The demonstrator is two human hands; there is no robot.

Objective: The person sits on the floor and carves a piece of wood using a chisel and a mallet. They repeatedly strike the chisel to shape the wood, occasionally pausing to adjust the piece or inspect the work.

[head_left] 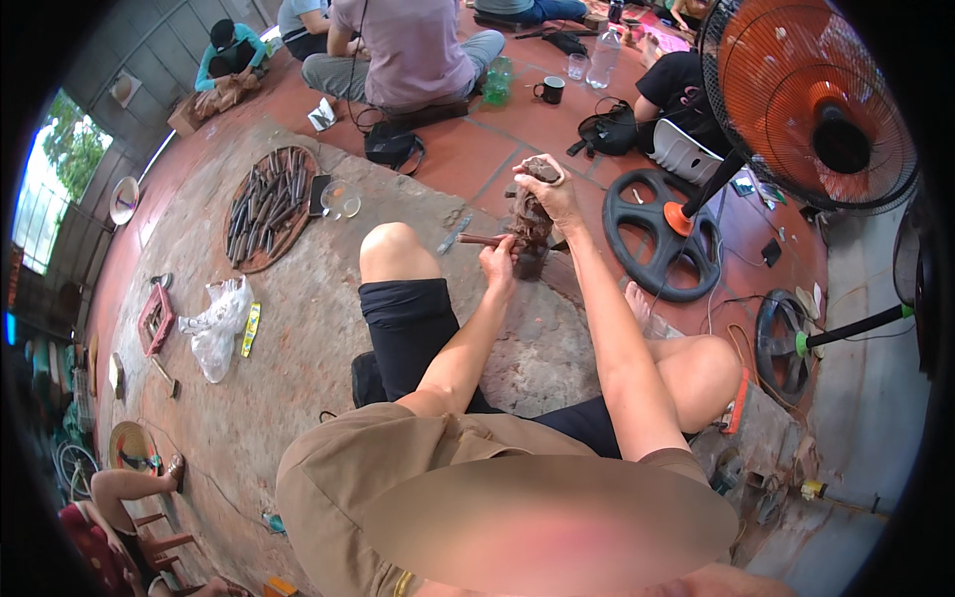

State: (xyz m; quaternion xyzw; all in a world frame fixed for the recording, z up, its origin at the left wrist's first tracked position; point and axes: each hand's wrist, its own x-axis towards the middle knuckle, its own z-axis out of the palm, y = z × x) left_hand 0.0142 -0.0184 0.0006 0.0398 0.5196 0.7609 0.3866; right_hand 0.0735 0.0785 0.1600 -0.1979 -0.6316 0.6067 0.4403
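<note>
A dark brown carved wooden figure [530, 221] stands upright between my bent knees, its outline knobbly and uneven. My right hand [557, 196] is wrapped round its upper part, with the fingers over the top. Lower down, my left hand [498, 263] is closed on a slim brown-handled carving tool [479, 239], which points out to the left. That hand is close against the figure's left side. The tool's working end is too small to make out. Below the hands, the figure's dark base [530, 267] shows in part.
A round tray of carving tools [239, 261] lies at the left, near small dishes [343, 199]. Further left are a plastic bag [214, 333] and a mallet [164, 376]. Fans [836, 134] with round bases [637, 261] stand at the right. Several people [413, 60] sit beyond.
</note>
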